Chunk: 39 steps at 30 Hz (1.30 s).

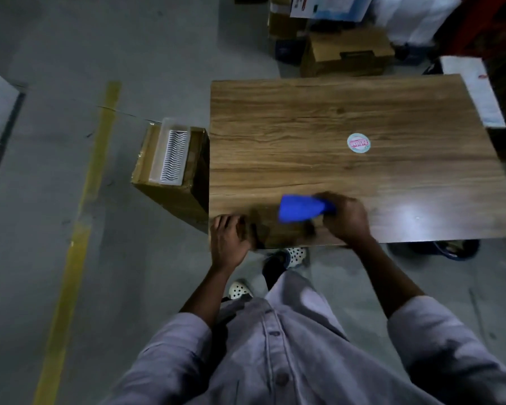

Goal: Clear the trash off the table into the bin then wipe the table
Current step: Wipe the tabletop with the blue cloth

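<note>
My right hand grips a blue cloth near the front edge of the wooden table; the cloth sticks out to the left of the fist and looks blurred. At the table's front left corner my left hand rests with its fingers curled over the edge. A round white sticker with pink print lies flat on the tabletop, right of centre. A brown cardboard box stands on the floor against the table's left side, with a clear plastic tray of white ridged pieces lying across its top.
Cardboard boxes and white bags are stacked behind the table. A white paper-covered surface lies at the far right. A yellow floor line runs on the grey concrete to the left. My feet show under the table's front edge.
</note>
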{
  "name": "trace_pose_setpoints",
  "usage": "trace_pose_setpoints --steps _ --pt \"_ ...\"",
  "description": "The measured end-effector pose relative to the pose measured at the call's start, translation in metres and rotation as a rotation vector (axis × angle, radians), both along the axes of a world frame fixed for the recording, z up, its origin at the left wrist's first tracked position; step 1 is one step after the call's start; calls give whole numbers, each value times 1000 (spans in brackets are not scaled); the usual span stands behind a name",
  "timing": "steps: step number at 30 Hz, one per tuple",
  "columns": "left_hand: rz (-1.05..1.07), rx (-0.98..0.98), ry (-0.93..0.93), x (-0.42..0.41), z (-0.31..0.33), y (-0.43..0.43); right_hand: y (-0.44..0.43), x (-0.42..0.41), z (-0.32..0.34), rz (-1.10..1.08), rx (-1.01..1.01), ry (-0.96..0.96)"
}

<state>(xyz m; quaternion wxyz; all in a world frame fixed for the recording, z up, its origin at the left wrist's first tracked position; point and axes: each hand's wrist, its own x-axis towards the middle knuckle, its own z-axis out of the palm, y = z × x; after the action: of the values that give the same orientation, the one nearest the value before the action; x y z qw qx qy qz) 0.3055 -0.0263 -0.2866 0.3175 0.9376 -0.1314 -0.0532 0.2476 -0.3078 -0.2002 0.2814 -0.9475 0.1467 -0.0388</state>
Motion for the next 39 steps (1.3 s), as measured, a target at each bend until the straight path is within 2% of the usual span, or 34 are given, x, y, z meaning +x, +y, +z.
trace_pose_setpoints --steps 2,6,9,11,14,19,22,25,26,28,31,33,35,37,39 --pt "-3 13 12 -4 -1 4 -22 19 -8 -215 -33 106" --pt "3 3 31 -7 -3 13 -20 37 -65 -329 -20 640" --pt "26 -18 21 -11 1 24 33 53 -91 -416 0 728" --pt "43 -28 37 -13 2 31 70 66 -92 -322 -65 709" --pt "69 -37 35 -14 3 38 114 65 -94 -57 -263 681" --pt "68 -37 -7 -13 7 37 149 29 -91 396 -456 618" --pt "47 -33 -5 -7 6 33 150 1 -81 634 -390 634" --pt "15 -37 -1 -1 6 27 123 -12 -59 735 -96 527" --pt "15 -42 -8 0 6 26 110 -14 -49 683 -10 486" --pt "24 -54 -16 4 4 26 80 -15 -26 383 58 427" --pt "52 -56 15 5 0 26 34 -14 1 -104 34 206" --pt "53 -57 24 4 -2 28 8 -11 0 -286 -48 131" --pt "50 -65 24 4 -2 30 -15 -5 -24 -361 -77 272" --pt "56 -61 35 4 -1 32 -15 0 -56 -363 -54 571" --pt "77 -50 44 3 0 35 7 9 -85 -416 -90 759"
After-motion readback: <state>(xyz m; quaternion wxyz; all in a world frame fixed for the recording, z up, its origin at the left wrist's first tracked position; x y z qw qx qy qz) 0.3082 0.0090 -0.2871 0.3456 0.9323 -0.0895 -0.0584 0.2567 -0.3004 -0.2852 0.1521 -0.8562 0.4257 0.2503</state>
